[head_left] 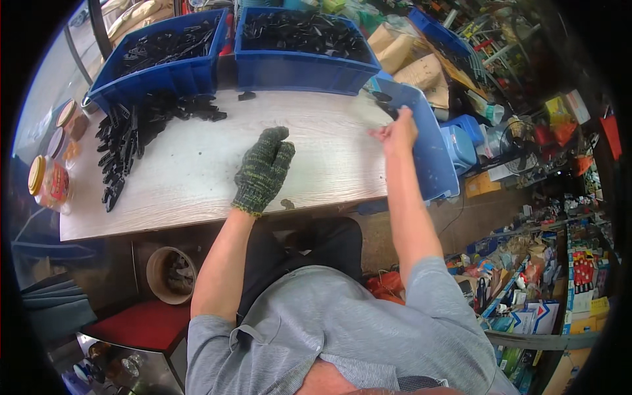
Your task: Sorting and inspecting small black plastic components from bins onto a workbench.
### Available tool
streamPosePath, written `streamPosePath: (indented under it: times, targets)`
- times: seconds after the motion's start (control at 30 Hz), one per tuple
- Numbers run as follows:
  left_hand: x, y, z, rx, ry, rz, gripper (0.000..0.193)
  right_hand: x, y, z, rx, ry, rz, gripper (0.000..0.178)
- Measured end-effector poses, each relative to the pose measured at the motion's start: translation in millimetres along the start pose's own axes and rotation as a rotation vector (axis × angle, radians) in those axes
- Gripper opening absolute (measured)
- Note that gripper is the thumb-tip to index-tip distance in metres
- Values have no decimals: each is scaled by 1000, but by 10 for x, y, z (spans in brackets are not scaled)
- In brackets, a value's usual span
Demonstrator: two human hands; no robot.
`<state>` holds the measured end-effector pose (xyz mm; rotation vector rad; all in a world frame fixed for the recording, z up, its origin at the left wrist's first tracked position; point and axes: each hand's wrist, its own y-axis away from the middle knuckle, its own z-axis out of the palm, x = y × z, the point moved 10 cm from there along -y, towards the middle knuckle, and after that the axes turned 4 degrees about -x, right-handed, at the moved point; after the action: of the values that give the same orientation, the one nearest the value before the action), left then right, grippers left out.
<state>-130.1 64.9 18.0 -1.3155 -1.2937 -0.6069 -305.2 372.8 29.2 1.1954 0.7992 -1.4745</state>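
Note:
My left hand (pixel 263 172), in a dark green knitted glove, is over the middle of the pale wood-look table (pixel 316 164). Its fingers are curled together, and whatever they may hold is hidden. At the table's right end, my bare right hand (pixel 399 133) reaches to the near side of a blue bin (pixel 434 148). Its fingers are apart. Just past the fingertips is a small black piece (pixel 382 97), apparently loose. A heap of black plastic pieces (pixel 122 141) lies at the table's left, and one single black piece (pixel 247 96) lies at the back.
Two blue crates (pixel 296 74) full of black parts stand along the back. Jars with lids (pixel 49 181) line the left edge. A small dark scrap (pixel 288 204) lies at the front edge. Below are a round bucket (pixel 158 276) and a red-topped stool (pixel 141 326); cluttered shelves fill the right.

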Motion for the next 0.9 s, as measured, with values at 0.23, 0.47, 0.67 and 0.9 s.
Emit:
streamPosePath:
  times: [0.23, 0.47, 0.67, 0.9]
  targets:
    - [133, 5, 12, 6, -93, 24, 27, 44, -344, -155, 34, 317, -22, 39]
    - [47, -2, -10, -1, -155, -58, 28, 229, -494, 542, -243, 685, -21, 34]
    - [67, -50, -9, 63, -205, 68, 30, 225, -770, 307, -57, 577, 59, 34]
    - [188, -348, -307, 162, -620, 39, 36, 344, -539, 106, 117, 353, 87, 33]
